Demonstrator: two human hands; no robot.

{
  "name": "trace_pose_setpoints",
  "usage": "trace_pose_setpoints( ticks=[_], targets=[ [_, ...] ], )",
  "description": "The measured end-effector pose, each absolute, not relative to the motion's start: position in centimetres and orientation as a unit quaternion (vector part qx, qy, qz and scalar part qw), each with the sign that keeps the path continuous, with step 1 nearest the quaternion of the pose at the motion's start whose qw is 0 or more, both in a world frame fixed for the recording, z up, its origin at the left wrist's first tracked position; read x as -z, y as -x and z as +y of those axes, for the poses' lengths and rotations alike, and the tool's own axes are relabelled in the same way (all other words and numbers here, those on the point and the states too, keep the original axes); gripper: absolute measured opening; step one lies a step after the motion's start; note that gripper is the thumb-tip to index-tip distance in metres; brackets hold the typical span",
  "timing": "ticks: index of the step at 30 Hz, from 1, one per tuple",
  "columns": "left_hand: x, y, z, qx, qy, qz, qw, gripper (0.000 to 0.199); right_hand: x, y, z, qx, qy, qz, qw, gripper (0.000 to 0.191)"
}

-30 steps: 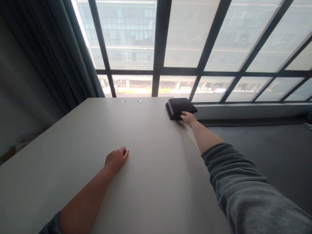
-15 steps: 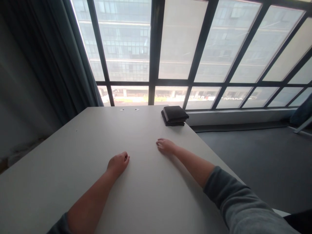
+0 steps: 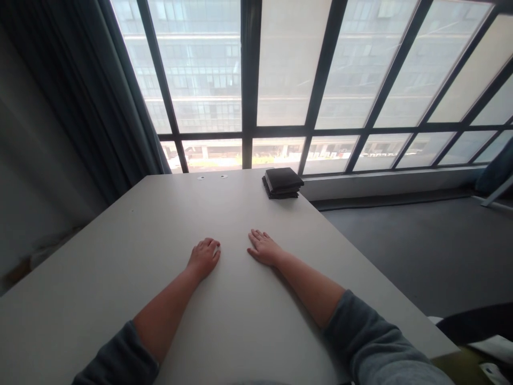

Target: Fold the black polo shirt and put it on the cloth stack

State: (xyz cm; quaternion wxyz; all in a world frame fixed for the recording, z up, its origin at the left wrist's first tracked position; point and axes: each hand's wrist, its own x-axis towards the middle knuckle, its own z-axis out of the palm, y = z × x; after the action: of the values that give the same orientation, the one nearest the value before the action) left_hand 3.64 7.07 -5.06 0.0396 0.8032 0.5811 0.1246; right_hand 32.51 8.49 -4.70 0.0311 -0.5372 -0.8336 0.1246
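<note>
My right hand [image 3: 264, 248] lies palm down on the white table [image 3: 224, 321], its fingers spread and thumb apart. To its left, my left hand [image 3: 204, 256] also rests on the tabletop, fingers loosely bent and thumb held away from them. Nothing shows in either hand, and a bare gap separates the two. Beyond my right hand, near the table's far right corner, sits a small stack of black, flat, book-like items [image 3: 284, 181] with a ridged left edge. Neither hand touches the stack.
Two small pale pieces with dark marks, a left one [image 3: 201, 178] and a right one [image 3: 224, 176], lie at the far edge. A dark curtain [image 3: 120, 96] hangs at left beside large windows. Several items, including an olive-green one [image 3: 460, 368], are at lower right.
My left hand has uncurled from a loose fist and moved slightly forward. My right hand has flattened, spread its fingers and shifted a little left. The view has tilted slightly.
</note>
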Motion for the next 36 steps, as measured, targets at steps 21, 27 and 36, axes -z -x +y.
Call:
trace_pose_setpoints(
  ticks=[21,27,36],
  targets=[
    [6.9,-2.6,6.3,-0.14,-0.818,0.555,0.061,0.045,4.3,-32.2,9.5,-0.109,0.598,-0.793,0.042,0.071],
    [6.8,-2.2,5.5,-0.122,-0.826,0.546,0.063,0.05,3.6,-32.1,7.6,-0.125,0.566,-0.815,0.007,0.075],
    [6.1,-2.5,-0.2,-0.019,-0.863,0.496,0.097,0.066,3.2,-31.6,0.3,-0.169,0.461,-0.871,0.02,0.078]
  ],
)
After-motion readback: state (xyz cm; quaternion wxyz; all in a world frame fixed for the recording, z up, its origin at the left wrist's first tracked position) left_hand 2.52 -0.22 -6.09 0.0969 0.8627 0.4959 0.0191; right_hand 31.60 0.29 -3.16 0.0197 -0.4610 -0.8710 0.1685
